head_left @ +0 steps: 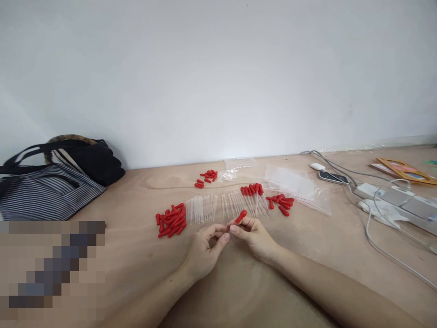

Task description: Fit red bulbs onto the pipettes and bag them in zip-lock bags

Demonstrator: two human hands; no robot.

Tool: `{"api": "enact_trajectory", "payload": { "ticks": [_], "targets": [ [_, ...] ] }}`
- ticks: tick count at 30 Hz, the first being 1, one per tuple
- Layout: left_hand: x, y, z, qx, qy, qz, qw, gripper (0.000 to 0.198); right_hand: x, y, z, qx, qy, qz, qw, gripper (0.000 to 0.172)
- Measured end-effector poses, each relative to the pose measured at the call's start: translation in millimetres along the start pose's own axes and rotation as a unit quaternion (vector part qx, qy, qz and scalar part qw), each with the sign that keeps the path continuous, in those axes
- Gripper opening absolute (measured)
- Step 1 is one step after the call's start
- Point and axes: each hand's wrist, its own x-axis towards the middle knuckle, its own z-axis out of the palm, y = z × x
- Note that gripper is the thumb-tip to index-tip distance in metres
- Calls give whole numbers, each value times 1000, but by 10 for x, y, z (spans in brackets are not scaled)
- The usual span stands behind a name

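My right hand (pixel 257 239) pinches a red rubber dropper bulb (pixel 242 215), whose round end points up and away. Close against it, my left hand (pixel 205 251) has its thumb and fingers closed; what they grip is hidden. Beyond my hands lies a row of clear thin glass tubes (pixel 200 209), with more tubes (pixel 232 205) to its right. Several finished droppers with red bulbs (pixel 252 189) lie side by side at that row's right end. A heap of loose red bulbs (pixel 171 221) is left of the tubes, and a smaller group (pixel 282 200) sits to the right.
Farther back are more red bulbs (pixel 208 176), small clear tubes (pixel 227 176) and clear plastic bags (pixel 293 182). A phone (pixel 332 177), cables and a power strip (pixel 403 198) occupy the right. A striped bag (pixel 51 187) stands left, near the wall.
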Motion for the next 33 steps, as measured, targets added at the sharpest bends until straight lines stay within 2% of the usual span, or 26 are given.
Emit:
{"api": "enact_trajectory", "payload": {
  "ticks": [3,6,8,10,12,20,23,25,29,33],
  "targets": [
    [12,1,-19,28,5,9,1000,16,77,-95,-127,-45,49,12,998,26],
    [52,-37,-70,116,20,20,993,12,252,-310,-457,-176,99,19,979,31],
    [82,-74,-97,158,30,15,987,14,387,-448,-708,-293,158,45,942,39],
    [103,-107,-110,173,35,8,984,15,510,-528,-913,-426,233,69,872,54],
    [107,-127,-111,180,35,5,983,16,608,-541,-1038,-468,259,82,841,64],
    [92,-72,-117,224,11,-11,975,14,772,-452,-1079,-539,271,93,792,65],
    [166,-58,-113,273,1,-15,962,13,756,-457,-1090,-553,268,91,783,63],
    [258,-44,-105,317,14,-14,948,13,726,-472,-1108,-559,267,89,780,60],
    [500,6,-74,408,40,-33,912,19,615,-560,-1172,-569,262,74,776,43],
    [707,12,-15,439,34,-63,896,23,413,-705,-1271,-581,245,63,773,23]
  ]
}}
